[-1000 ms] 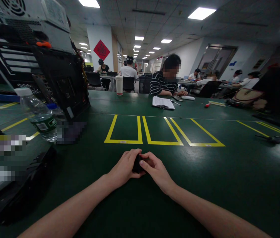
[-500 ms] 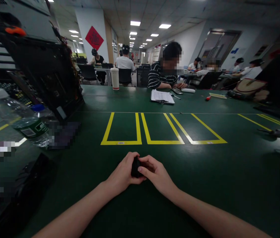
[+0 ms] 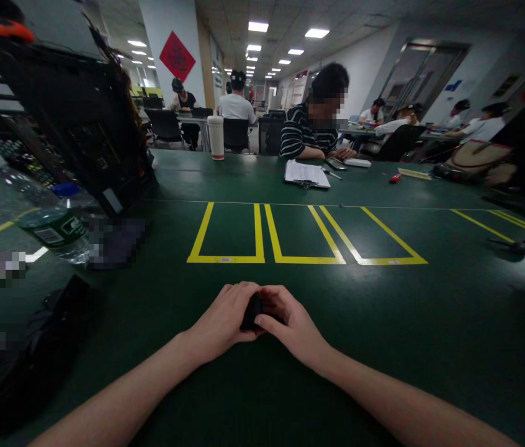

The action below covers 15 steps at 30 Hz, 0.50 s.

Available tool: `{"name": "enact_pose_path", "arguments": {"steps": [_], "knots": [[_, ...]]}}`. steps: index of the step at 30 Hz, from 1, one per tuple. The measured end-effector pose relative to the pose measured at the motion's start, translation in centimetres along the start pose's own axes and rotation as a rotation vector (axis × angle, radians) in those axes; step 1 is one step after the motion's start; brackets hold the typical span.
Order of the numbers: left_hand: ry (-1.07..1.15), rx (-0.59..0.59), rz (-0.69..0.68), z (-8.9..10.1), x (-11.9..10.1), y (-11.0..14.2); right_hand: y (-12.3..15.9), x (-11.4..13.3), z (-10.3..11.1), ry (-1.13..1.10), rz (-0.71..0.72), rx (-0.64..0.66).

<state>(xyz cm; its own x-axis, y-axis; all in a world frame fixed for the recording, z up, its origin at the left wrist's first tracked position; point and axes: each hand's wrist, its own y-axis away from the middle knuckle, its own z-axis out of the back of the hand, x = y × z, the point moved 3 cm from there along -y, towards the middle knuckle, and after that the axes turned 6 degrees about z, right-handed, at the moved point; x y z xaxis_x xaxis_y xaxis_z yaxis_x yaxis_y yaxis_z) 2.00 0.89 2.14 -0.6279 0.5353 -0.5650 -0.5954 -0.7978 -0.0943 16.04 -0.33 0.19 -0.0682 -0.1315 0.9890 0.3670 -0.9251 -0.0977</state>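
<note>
Both my hands meet over the dark green table (image 3: 262, 391), near its middle. My left hand (image 3: 223, 318) is curled around a small black object (image 3: 251, 313), its fingers over the far side and its thumb on the near side. My right hand (image 3: 294, 324) grips the same object from the right, thumb in front and fingers behind. Most of the object is hidden by my hands, and its exact kind cannot be made out. Beyond my hands, yellow tape frames (image 3: 225, 259) mark the tabletop.
At the left stand a clear plastic bottle (image 3: 60, 233) and a large black open computer-like casing (image 3: 99, 133). A clipboard with paper (image 3: 306, 174) and a white cup (image 3: 216, 138) are farther back. Across the table sits a person in a striped shirt (image 3: 296, 131).
My view has tilted slightly, so the table markings sit higher. My right fingers have shifted a little around the black object, and the two hands stay together on it.
</note>
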Motion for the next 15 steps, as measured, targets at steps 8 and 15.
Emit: {"name": "enact_pose_path", "arguments": {"steps": [8, 15], "knots": [[0.058, -0.009, 0.032, -0.1, 0.54, -0.04, 0.03, 0.04, 0.01, 0.049, 0.112, 0.047], [0.051, -0.012, 0.006, 0.08, 0.16, -0.11, -0.21, 0.0, -0.1, 0.032, 0.054, 0.038]]}}
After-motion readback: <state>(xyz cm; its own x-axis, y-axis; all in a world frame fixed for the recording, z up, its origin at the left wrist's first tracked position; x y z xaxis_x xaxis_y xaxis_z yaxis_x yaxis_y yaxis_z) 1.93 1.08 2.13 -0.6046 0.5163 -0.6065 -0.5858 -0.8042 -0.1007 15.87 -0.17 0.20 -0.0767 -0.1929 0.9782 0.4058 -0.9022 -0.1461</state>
